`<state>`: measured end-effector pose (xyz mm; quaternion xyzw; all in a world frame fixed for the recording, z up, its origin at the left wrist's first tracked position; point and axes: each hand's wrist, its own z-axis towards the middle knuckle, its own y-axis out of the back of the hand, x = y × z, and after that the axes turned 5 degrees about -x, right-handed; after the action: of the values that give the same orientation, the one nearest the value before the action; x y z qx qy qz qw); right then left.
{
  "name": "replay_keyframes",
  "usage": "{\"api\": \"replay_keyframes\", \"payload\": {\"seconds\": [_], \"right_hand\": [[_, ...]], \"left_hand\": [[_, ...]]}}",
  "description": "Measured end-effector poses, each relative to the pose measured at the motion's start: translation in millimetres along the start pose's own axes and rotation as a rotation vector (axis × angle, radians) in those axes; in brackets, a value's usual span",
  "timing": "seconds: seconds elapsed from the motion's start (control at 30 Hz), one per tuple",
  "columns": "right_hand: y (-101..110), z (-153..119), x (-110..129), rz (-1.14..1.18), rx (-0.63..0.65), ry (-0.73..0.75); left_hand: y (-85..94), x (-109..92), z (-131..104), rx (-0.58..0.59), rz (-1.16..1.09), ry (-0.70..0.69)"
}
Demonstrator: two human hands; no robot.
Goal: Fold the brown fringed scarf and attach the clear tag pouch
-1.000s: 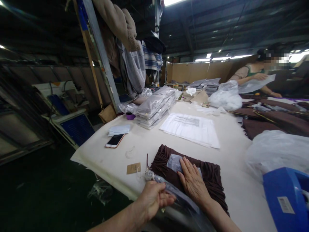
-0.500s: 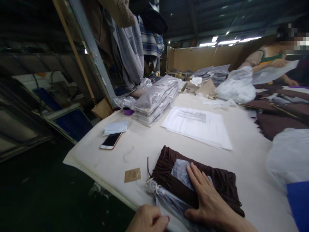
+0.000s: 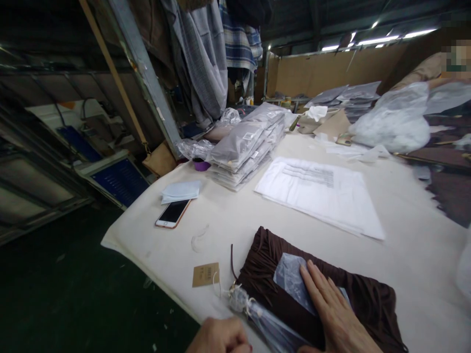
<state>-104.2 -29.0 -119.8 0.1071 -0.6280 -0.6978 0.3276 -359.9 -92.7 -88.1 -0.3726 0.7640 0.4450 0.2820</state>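
A folded dark brown pleated garment (image 3: pixel 268 267) lies at the near edge of the table (image 3: pixel 235 218). My right hand (image 3: pixel 336 314) rests flat on it, fingers over a small clear plastic piece (image 3: pixel 290 279). At the bottom edge my left hand (image 3: pixel 221 338) is curled shut, and what it grips is out of frame; a twisted clear plastic bag (image 3: pixel 257 316) runs toward it. A brown paper tag (image 3: pixel 206 274) on a string lies just left of the garment.
Further back sit a phone (image 3: pixel 172 214), a folded white cloth (image 3: pixel 181 191), a stack of bagged garments (image 3: pixel 250 144), white printed bags (image 3: pixel 320 193) and a purple cup (image 3: pixel 201 165). Another person's sleeve (image 3: pixel 419 72) shows at far right, behind crumpled plastic (image 3: pixel 393 128).
The view has dropped and shifted left. My left hand has slipped mostly out of frame at the bottom. My right hand stays pressed on the garment.
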Motion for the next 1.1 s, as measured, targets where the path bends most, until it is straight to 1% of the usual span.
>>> {"api": "replay_keyframes", "payload": {"seconds": [0.07, 0.1, 0.13, 0.2, 0.3, 0.4, 0.5, 0.57, 0.63, 0.7, 0.8, 0.87, 0.9, 0.97, 1.0, 1.1], "right_hand": [[1.8, -0.5, 1.5, 0.016, 0.012, -0.015], [2.4, -0.8, 1.9, 0.023, 0.016, -0.018], [2.7, -0.9, 2.1, 0.028, 0.021, -0.018], [2.7, -1.1, 2.0, 0.031, 0.025, -0.02], [1.4, -1.0, 1.1, 0.029, 0.023, -0.02], [-0.7, -1.2, 0.5, 0.029, 0.012, -0.02], [-3.3, -1.3, -0.2, 0.034, -0.01, -0.015], [-5.4, -1.0, -1.5, 0.042, -0.022, -0.01], [-7.2, -0.7, -3.1, 0.051, -0.023, -0.011], [-8.3, -0.8, -4.2, 0.064, -0.013, -0.016], [-8.1, -2.1, -4.4, 0.08, 0.004, -0.023], [-7.7, -3.1, -4.1, 0.085, 0.015, -0.034], [-7.7, -3.5, -3.9, 0.088, 0.018, -0.039], [-8.1, -3.9, -3.4, 0.096, 0.024, -0.045], [-8.2, -3.8, -2.9, 0.101, 0.025, -0.048], [-6.6, -2.7, -0.5, 0.122, 0.052, -0.07]], "left_hand": [[25.7, -0.5, -1.7, -0.23, 0.21, -0.17], [34.6, 0.6, -0.6, -0.337, 0.29, -0.242], [40.5, 2.5, 1.5, -0.406, 0.362, -0.29], [44.2, 8.6, 6.2, -0.45, 0.487, -0.316], [38.7, 17.2, 11.2, -0.468, 0.604, -0.339], [30.7, 18.7, 16.8, -0.519, 0.587, -0.363], [22.8, 15.5, 25.7, -0.561, 0.482, -0.361], [17.4, 13.7, 30.9, -0.587, 0.327, -0.349], [11.9, 10.9, 33.4, -0.583, 0.094, -0.326], [5.3, 4.0, 33.6, -0.534, -0.2, -0.218], [-6.9, -16.2, 32.7, -0.448, -0.746, 0.008], [-14.7, -31.6, 32.2, -0.388, -1.074, 0.084], [-17.9, -37.9, 31.7, -0.355, -1.196, 0.114], [-22.4, -45.7, 30.3, -0.3, -1.372, 0.21], [-23.9, -47.0, 29.4, -0.293, -1.446, 0.267], [-27.5, -44.1, 27.8, -0.318, -1.627, 0.375]]}}
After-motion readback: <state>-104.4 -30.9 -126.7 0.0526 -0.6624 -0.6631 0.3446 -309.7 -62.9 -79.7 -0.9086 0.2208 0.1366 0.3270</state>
